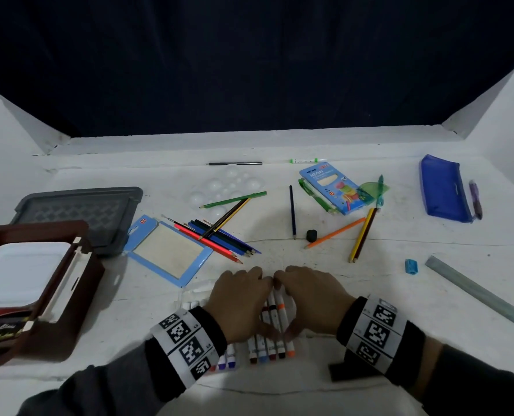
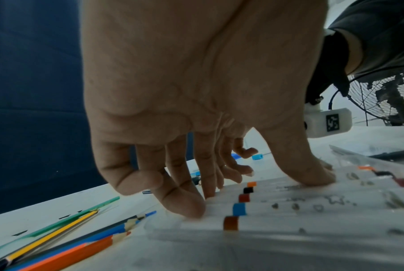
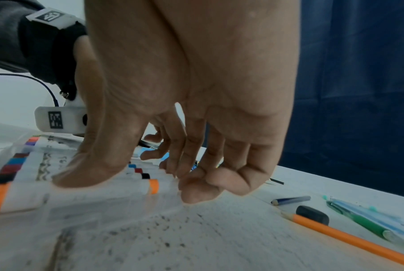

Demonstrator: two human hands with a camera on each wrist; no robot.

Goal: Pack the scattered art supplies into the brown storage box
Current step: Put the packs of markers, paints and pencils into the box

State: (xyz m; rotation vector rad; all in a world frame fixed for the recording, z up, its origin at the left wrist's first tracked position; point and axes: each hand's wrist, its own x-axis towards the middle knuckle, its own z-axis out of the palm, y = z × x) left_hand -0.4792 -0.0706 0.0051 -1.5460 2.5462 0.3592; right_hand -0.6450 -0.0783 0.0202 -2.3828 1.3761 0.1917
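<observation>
Head view: both hands bunch a row of markers on the white table.

The left hand (image 1: 241, 301) and right hand (image 1: 313, 298) sit side by side over the markers (image 1: 272, 349), bent fingertips and thumbs pressing against the barrels from both ends; nothing is lifted. Left of them stands the open brown storage box (image 1: 66, 295) holding a white tray (image 1: 21, 271). Farther back lie coloured pencils (image 1: 219, 235), a black eraser (image 1: 311, 235), a white paint palette (image 1: 228, 187) and a blue pencil case (image 1: 442, 187).
</observation>
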